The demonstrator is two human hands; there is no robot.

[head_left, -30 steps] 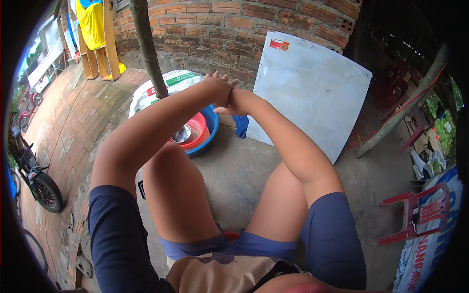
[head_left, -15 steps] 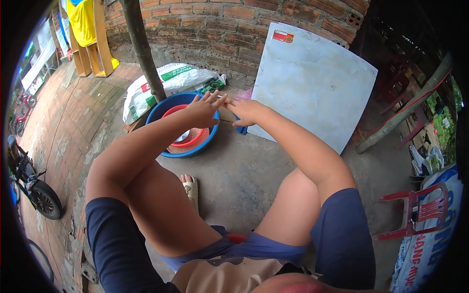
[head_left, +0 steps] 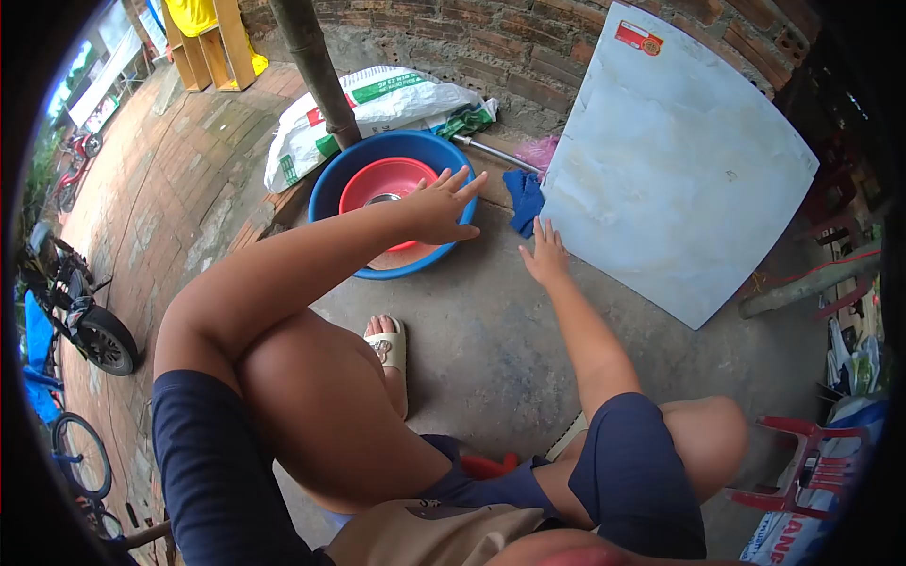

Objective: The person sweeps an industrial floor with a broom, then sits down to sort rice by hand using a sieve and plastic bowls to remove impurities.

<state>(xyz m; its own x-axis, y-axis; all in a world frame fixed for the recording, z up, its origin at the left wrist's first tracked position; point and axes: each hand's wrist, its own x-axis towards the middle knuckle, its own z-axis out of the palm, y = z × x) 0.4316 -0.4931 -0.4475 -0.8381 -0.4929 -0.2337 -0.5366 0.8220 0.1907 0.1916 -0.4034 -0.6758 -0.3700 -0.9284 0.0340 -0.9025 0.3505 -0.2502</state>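
My left hand (head_left: 442, 209) is stretched out over the right side of a blue basin (head_left: 326, 189), fingers spread and nothing in it. Inside that basin sits a smaller red basin (head_left: 361, 187) with a metal bowl (head_left: 382, 199) in it, partly covered by my forearm. My right hand (head_left: 546, 255) reaches forward with fingers extended and holds nothing. Its fingertips are near the lower left edge of a large whitish panel (head_left: 679, 179) and just below a blue cloth (head_left: 525, 200). A metal rod (head_left: 495, 151) runs from behind the basin toward the panel.
A white woven sack (head_left: 392, 106) lies behind the basin, beside a bamboo post (head_left: 316, 71). A pink plastic bag (head_left: 536, 151) rests near the panel. At right stands a red plastic chair (head_left: 802, 467); a motorbike wheel (head_left: 106, 340) and bicycle (head_left: 80, 455) are at left.
My hands, close together before, have moved apart, the right one lower and to the right. My right knee has swung outward. The view has shifted, showing the blue cloth and rod more fully.
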